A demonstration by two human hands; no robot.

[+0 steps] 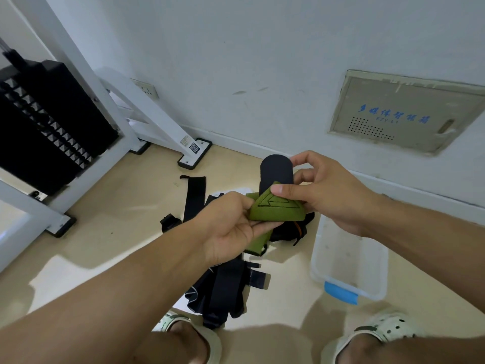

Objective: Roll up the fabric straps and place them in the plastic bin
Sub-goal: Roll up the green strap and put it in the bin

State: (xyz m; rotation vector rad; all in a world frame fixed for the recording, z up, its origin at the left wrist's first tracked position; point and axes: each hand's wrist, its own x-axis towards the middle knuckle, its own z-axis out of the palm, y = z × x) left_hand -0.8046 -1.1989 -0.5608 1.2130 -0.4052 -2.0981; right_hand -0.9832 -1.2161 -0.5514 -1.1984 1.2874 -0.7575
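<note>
We hold a green strap (pixel 273 208) up between both hands, above the floor (pixel 118 206): our left hand (pixel 231 227) pinches its stitched end, fingers curled under it, while our right hand (pixel 315 190) presses the thumb on the fold and curls round the dark padded tip (pixel 275 172). We judge the rolling barely begun. The plastic bin (pixel 349 258) at our right looks to have no straps in it, and a heap of dark straps (pixel 223 285) lies near our feet, unrolled.
</note>
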